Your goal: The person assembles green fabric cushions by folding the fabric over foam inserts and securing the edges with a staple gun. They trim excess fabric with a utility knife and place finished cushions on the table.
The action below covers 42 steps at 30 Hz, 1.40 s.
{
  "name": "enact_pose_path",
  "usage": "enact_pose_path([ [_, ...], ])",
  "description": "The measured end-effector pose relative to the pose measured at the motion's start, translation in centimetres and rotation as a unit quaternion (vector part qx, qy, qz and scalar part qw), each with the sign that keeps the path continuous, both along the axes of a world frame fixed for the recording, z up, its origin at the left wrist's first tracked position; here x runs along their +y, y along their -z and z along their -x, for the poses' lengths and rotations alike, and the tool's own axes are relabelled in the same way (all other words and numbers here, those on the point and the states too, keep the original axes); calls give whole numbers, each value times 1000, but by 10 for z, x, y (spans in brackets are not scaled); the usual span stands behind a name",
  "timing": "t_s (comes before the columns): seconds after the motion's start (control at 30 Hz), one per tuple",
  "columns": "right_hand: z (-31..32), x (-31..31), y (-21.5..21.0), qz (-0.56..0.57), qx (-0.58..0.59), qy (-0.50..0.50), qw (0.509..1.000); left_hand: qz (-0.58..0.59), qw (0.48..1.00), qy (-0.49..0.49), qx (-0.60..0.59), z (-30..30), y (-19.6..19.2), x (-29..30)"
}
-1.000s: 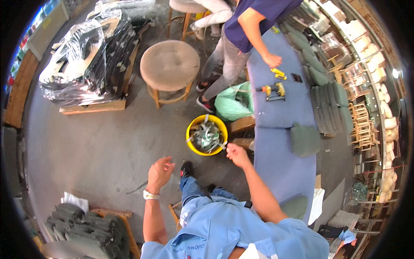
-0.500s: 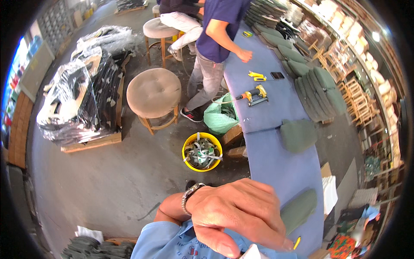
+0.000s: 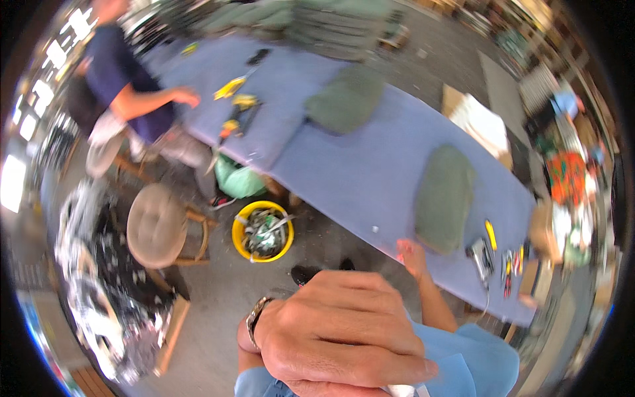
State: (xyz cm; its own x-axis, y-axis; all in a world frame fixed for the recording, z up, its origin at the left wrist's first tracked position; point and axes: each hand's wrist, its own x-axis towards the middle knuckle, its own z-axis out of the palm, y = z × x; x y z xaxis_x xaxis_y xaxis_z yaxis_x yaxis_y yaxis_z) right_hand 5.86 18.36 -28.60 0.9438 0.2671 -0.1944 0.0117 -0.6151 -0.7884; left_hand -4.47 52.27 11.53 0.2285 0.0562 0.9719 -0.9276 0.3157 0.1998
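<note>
My left hand (image 3: 340, 331), a metal-banded watch (image 3: 255, 323) on its wrist, is large and close in front of my chest. Its fingers are bent and pressed together; a bit of something white shows beneath them, too hidden to name. Farther right, my right hand (image 3: 414, 258) is at the near edge of the blue-covered table (image 3: 350, 182), its fingers smeared by motion. Just beyond it lies a dark green cushion (image 3: 444, 198). Another green cushion (image 3: 346, 99) rests farther left on the table.
A corded power tool (image 3: 481, 260), yellow cutter (image 3: 490, 234) and several hand tools (image 3: 511, 264) lie at the table's right end. A yellow nail gun (image 3: 237, 116) sits left. A yellow scrap bucket (image 3: 288, 246), round stool (image 3: 157, 225) and co-worker (image 3: 122, 79) are left.
The view has swung to the right, so the bucket, stool and co-worker appear farther left. My right hand has come into view by the table edge. My left hand stays raised close in front.
</note>
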Motion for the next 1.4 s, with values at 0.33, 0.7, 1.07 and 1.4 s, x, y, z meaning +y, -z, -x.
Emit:
enact_pose_path([
  [0.33,-30,-130,-17,-36,-148,358,921,-220,918,54,326,-65,60,-110],
  [0.7,-120,-162,-2,90,-29,378,921,-258,590,-70,762,-139,362,-168],
  [1.07,-177,-176,3,-13,157,372,915,-333,470,-215,789,-255,398,-278],
  [1.4,-204,-74,-181,-42,41,132,989,-129,512,35,849,-260,398,-210],
])
